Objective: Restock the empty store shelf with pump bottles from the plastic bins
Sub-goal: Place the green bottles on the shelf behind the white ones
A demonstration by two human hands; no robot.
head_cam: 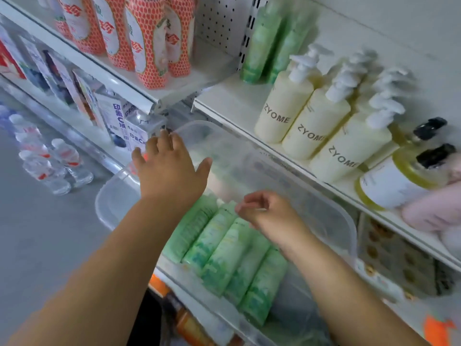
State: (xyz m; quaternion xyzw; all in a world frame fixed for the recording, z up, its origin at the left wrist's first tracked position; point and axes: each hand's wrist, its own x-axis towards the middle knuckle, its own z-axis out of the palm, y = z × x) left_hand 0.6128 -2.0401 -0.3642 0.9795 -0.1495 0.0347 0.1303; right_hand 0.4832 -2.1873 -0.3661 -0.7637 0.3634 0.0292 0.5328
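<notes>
Left hand (169,168) hovering over clear plastic bin (112,198), fingers lying straight and spread apart, fingertips sitting at far rim; contact unclear. Right hand (269,216) hanging above green bottles (224,260) lying in bin, fingers curling loosely, gripping nothing. Cream pump bottles (284,108) standing on shelf (232,101) just above bin.

Bare left forearm (117,248), bare right forearm (341,288)

The left hand (169,171) reaches forward, back up, fingers straight and spread, thumb splayed to the right. The right hand (270,216) sits lower and nearer (its palm faces away), fingers loosely curled toward the left, gripping nothing visible. The left forearm (104,258) and right forearm (336,283) are bare and outstretched.
</notes>
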